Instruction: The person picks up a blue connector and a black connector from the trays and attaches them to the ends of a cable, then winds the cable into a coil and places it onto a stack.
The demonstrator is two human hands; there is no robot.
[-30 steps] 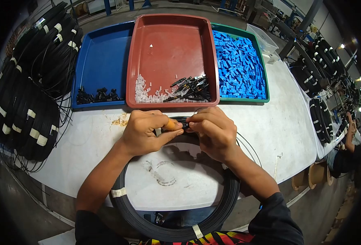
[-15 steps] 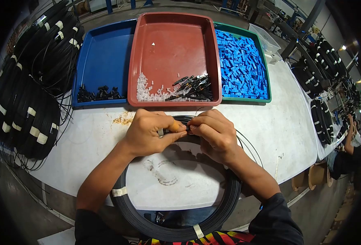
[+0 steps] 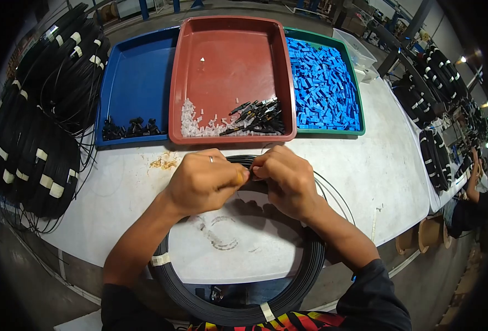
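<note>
A large coil of black cable (image 3: 222, 313) rests partly on the table and partly over its near edge, with pale tape bands (image 3: 161, 259) around it. Above the coil's far side, my left hand (image 3: 200, 182) is closed, thumb and fingers pinched together. My right hand (image 3: 285, 182) meets it there, also in a pinch, fingertips almost touching. Whatever small dark piece sits between the fingertips is mostly hidden by them. A loose strand of cable (image 3: 340, 197) curves out to the right of my right hand.
Behind my hands stand a blue tray (image 3: 139, 71) with black parts, a red tray (image 3: 230, 60) with white pieces and black connectors, and a green tray (image 3: 358, 110) of blue clips. Taped cable coils (image 3: 29, 149) pile up at left. A person (image 3: 467, 207) is at far right.
My left hand has rolled over so its back and a ring face the camera. Fingertips of both hands now cover the dark piece more. The view shifted slightly.
</note>
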